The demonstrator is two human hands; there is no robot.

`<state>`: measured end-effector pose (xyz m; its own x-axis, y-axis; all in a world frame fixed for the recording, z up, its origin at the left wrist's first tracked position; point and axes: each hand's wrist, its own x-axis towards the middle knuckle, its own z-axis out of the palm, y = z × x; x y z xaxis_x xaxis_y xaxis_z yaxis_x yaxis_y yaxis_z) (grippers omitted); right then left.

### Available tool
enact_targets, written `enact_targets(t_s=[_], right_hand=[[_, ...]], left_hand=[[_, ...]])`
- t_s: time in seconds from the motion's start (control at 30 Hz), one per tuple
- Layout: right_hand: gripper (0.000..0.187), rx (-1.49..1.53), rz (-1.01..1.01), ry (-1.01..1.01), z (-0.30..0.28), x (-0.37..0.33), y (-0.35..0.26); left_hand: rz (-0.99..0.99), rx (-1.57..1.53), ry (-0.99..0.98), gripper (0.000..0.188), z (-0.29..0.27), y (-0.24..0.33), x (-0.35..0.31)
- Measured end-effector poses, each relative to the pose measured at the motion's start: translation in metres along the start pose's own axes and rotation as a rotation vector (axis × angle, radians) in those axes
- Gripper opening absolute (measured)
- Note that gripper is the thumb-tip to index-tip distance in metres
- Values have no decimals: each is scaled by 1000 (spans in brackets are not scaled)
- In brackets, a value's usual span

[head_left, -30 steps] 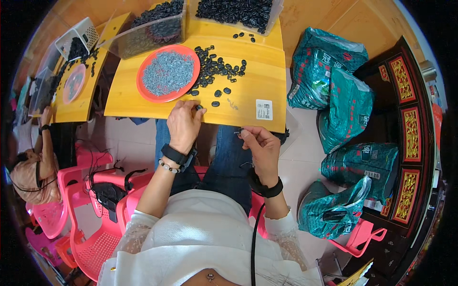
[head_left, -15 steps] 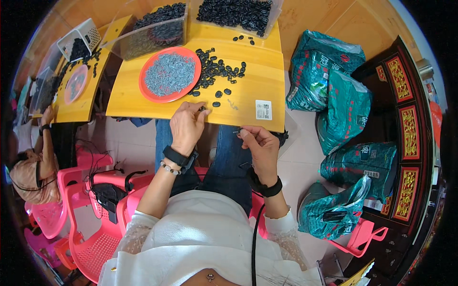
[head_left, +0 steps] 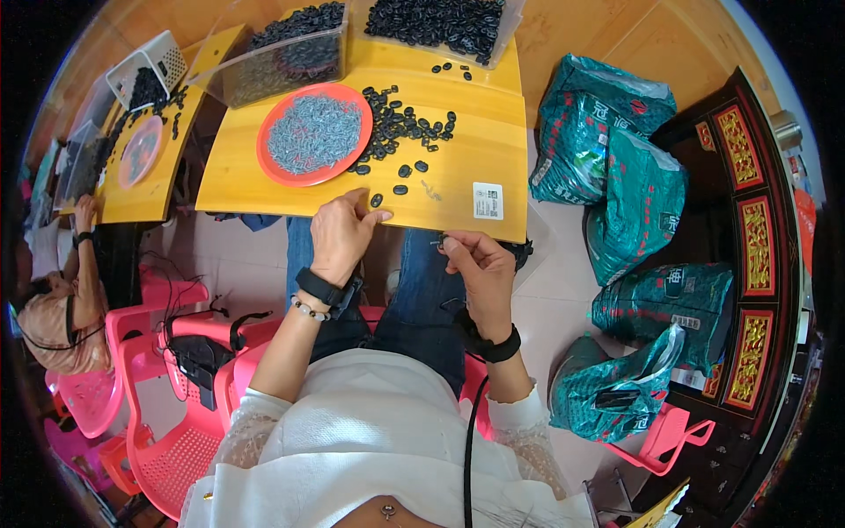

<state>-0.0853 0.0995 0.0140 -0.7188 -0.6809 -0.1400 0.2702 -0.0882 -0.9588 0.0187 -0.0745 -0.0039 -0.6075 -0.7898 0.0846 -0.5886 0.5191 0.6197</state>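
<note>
I'm holding my left hand [head_left: 339, 233], fingertips parted, around 1 black oval piece [head_left: 377, 201] near the yellow table [head_left: 497, 141] edge, best gripped by its sides, while my right hand [head_left: 481, 266] is pinching a small dark part [head_left: 442, 238].

The scene is taken in by one fisheye view, set at head height and faced steeply downward. The tabletop [head_left: 503, 158] is seen from above its near edge, where the left grip [head_left: 341, 236] and right grip [head_left: 484, 268] are framed centrally. The torso [head_left: 361, 418] is caught closest; bags [head_left: 651, 207] are shown farther off, beyond the tabletop's right edge. Straight edges are bent rimward.
</note>
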Motion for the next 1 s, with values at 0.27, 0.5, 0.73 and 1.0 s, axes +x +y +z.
enact_targets(t_s=[0.27, 0.5, 0.73, 1.0], right_hand=[[15, -14, -2, 0, -2, 0, 2], [15, -21, -11, 3, -2, 1, 1], [14, -70, -91, 45, 9, 5, -23], [13, -203, -225, 32, 20, 1, -36]], left_hand=[[265, 73, 1, 33, -1, -5, 6], [212, -32, -16, 29, 5, -10, 6], [250, -517, 70, 29, -15, 34, -26], [358, -581, 43, 29, -30, 51, -41]])
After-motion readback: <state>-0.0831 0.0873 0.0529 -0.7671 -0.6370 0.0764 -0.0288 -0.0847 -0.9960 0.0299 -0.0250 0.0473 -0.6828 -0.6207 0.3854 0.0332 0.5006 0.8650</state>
